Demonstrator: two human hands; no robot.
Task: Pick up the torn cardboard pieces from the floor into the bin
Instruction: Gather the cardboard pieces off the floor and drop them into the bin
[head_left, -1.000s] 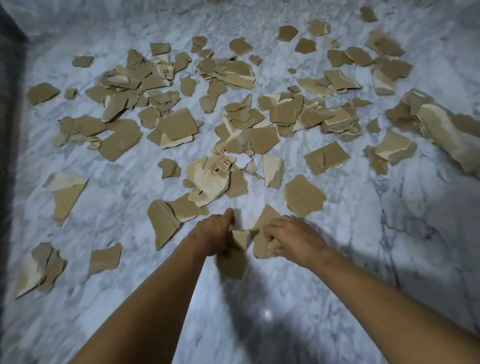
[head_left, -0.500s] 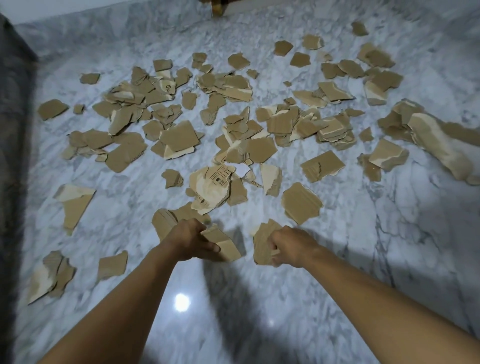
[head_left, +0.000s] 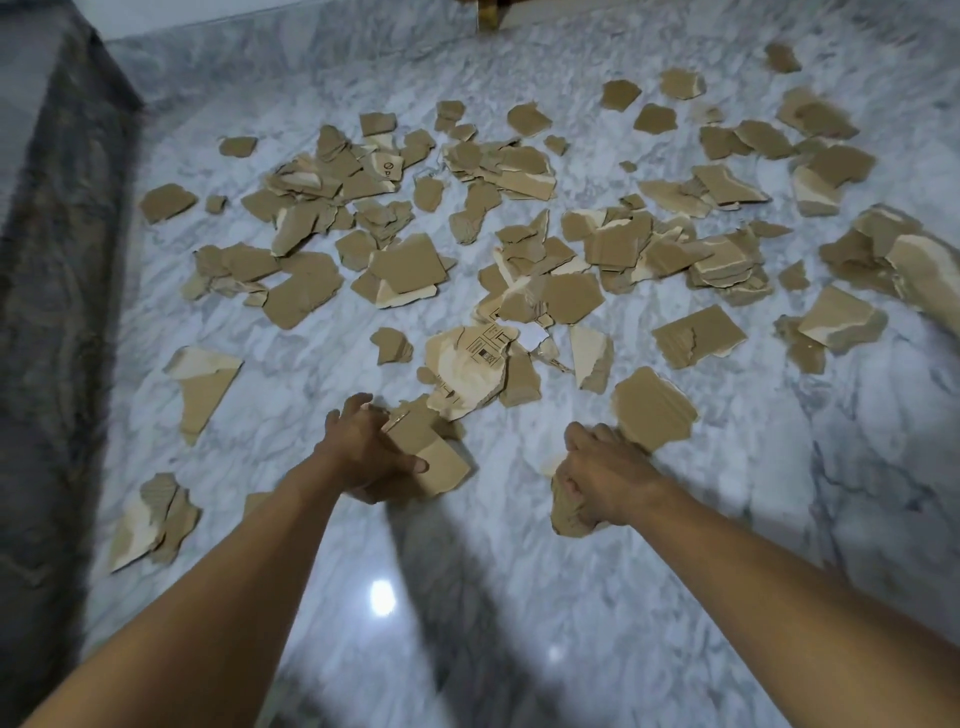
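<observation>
Many torn brown cardboard pieces (head_left: 410, 265) lie scattered over the white marble floor (head_left: 467, 597). My left hand (head_left: 363, 452) is shut on a stack of cardboard pieces (head_left: 441, 462), low over the floor beside a printed piece (head_left: 470, 364). My right hand (head_left: 608, 475) grips a folded cardboard piece (head_left: 566, 512), and its fingertips touch a larger ribbed piece (head_left: 654, 405) lying on the floor. No bin is in view.
A dark grey marbled surface (head_left: 47, 312) rises along the left edge. A wooden furniture leg (head_left: 491, 15) stands at the top. Loose pieces lie at the near left (head_left: 156, 519) and a long strip at the far right (head_left: 924, 270). Bare floor lies under my arms.
My hands have moved apart and forward. The left hand carried its pieces leftward toward the printed piece; the right hand reached out to the ribbed piece. The camera tilted up.
</observation>
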